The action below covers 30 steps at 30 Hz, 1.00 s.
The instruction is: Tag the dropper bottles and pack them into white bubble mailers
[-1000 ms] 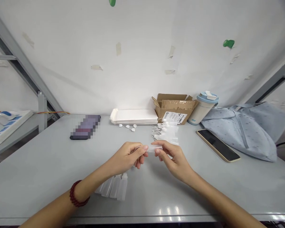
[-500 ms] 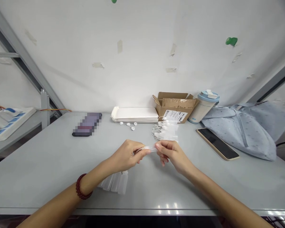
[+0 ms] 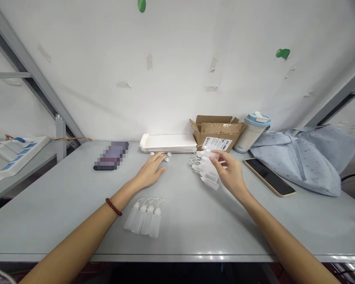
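My left hand [image 3: 150,170] lies low over the table, fingers stretched forward among small white caps [image 3: 167,159]; the fingertips partly hide some of them. At the right, my right hand [image 3: 231,170] pinches the end of a small translucent plastic bottle [image 3: 210,154] between thumb and fingers. That bottle is at the back of a pile of similar bottles [image 3: 205,167] with thin white cords or tubes at their tops. One bottle [image 3: 209,182] lies at the pile's front edge. Several more bottles [image 3: 147,221] lie side by side nearer me, thin white strands curving from their necks.
Behind the caps is a stack of white flat packets [image 3: 171,139], beside an open cardboard box [image 3: 215,128] and a tumbler [image 3: 252,132]. A phone [image 3: 269,176] and a blue cloth bag [image 3: 298,161] lie right; a blurred dark object [image 3: 111,156] lies left.
My hands have parted from a translucent piece they held together. The left has moved forward to the caps, the right to the pile, where a bottle now lies at the front.
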Each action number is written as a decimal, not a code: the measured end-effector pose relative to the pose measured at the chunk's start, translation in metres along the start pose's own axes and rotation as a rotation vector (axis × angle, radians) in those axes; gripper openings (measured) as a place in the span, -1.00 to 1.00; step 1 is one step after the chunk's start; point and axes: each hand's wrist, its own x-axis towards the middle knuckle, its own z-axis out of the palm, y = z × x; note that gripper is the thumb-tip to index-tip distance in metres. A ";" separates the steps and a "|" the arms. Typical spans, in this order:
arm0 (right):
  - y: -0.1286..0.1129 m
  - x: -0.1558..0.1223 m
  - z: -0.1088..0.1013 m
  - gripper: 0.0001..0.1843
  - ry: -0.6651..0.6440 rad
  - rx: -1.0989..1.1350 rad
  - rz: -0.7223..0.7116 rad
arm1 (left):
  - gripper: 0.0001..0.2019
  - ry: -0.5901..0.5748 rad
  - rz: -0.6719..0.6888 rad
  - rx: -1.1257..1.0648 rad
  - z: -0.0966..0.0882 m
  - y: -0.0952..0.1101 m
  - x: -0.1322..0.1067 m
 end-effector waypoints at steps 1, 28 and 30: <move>0.004 0.003 -0.001 -0.60 0.008 -0.024 0.000 | -0.56 -0.021 0.018 0.040 0.003 -0.003 0.001; 0.013 -0.010 0.015 -0.82 0.022 -0.328 -0.492 | -0.70 -0.007 0.196 -0.016 0.017 0.001 0.004; -0.001 -0.022 0.018 -0.80 -0.028 -0.276 -0.564 | -0.71 0.064 0.198 -0.040 0.016 0.001 0.005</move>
